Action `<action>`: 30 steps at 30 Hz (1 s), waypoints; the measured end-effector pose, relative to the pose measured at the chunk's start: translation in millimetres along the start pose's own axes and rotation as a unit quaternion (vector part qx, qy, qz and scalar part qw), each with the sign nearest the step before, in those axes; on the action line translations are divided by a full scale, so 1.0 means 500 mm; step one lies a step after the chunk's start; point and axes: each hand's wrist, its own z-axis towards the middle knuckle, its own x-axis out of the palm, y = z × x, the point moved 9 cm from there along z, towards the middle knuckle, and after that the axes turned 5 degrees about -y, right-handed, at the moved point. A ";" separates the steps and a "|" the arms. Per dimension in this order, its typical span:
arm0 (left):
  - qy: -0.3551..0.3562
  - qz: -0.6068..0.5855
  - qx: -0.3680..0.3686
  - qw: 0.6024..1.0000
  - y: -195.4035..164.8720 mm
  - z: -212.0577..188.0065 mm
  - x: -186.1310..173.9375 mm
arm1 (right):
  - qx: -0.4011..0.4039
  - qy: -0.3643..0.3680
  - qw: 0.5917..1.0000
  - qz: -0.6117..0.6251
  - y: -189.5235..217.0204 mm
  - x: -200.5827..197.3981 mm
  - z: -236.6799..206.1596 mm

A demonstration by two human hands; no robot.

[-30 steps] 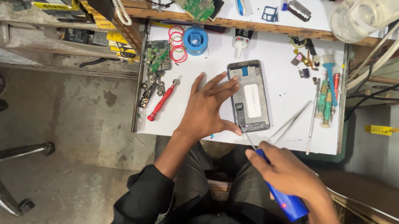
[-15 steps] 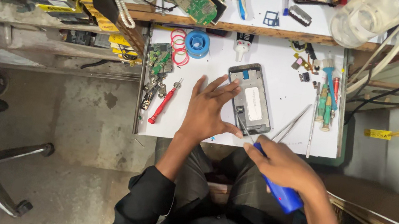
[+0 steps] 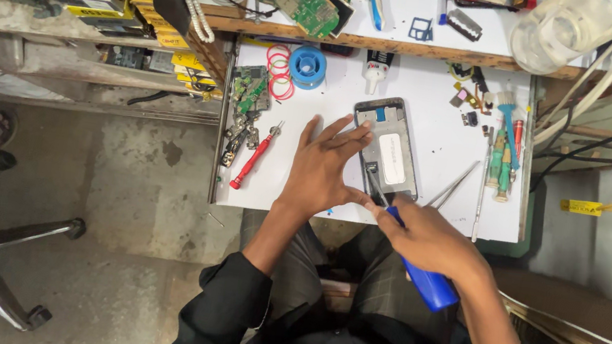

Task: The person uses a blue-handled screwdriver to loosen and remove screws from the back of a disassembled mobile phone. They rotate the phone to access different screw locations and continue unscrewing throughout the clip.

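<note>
Screwdriver [image 3: 420, 268] tip advanced onto opened grey phone [image 3: 387, 148]; right hand [image 3: 428, 237] gripping, left hand [image 3: 322, 170] steadying.

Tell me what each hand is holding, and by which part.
Right hand grips a blue-handled screwdriver by its handle. Left hand steadies the opened grey phone frame, fingers on its left edge.

Single head-worn camera looks steeply down from above the seated person onto the white worktable [image 3: 444, 96], fairly near, floor at left.
</note>
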 end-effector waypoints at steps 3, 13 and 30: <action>-0.008 -0.014 -0.002 1.000 0.002 0.002 -0.005 | 0.066 0.038 0.997 0.020 -0.038 0.030 -0.030; -0.007 -0.017 -0.004 1.000 0.000 -0.004 0.000 | 0.017 -0.014 0.998 -0.066 -0.038 0.028 -0.007; -0.006 -0.021 -0.001 1.000 -0.006 0.001 -0.006 | 0.052 0.084 0.995 0.017 -0.049 0.019 -0.016</action>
